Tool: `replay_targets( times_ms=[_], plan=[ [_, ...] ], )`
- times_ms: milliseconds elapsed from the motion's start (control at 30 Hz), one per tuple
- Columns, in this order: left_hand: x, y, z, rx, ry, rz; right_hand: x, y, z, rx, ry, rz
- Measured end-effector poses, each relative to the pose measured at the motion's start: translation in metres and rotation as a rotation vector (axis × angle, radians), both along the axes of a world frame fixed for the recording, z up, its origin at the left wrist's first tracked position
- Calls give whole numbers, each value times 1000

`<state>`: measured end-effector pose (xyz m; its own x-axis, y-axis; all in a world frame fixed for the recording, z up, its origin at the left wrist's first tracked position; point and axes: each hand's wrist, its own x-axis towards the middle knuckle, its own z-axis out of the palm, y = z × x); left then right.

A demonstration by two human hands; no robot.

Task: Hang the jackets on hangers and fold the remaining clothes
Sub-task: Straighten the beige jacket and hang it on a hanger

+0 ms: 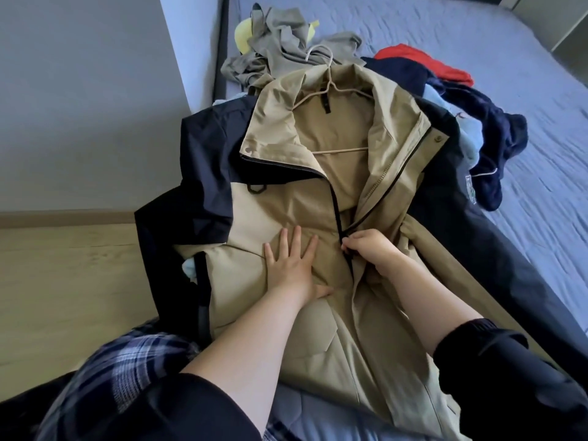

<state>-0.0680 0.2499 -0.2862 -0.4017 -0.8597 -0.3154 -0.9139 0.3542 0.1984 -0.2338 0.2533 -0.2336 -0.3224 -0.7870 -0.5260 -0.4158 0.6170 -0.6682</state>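
Open bed lies far right. A clothes pile crowds behind the jacket; the wall closes the left, above bare floor.

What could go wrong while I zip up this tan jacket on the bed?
The creased flap could catch in the zipper where your right hand pinches it. Your left hand presses only one panel of the tan jacket, so the other side may bunch up. The hanger has its hook lying on the grey clothes and might snag them when lifted.
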Motion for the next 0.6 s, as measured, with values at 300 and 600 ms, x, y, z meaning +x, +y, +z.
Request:
replay_targets(
  times_ms=[300, 600],
  plan=[
    [2, -3, -11, -16, 19, -49, 2, -8, 30, -129, -23, -162],
    [-11, -4, 12, -327, 549, 109, 12, -28, 58, -152, 267, 47]
  ],
)
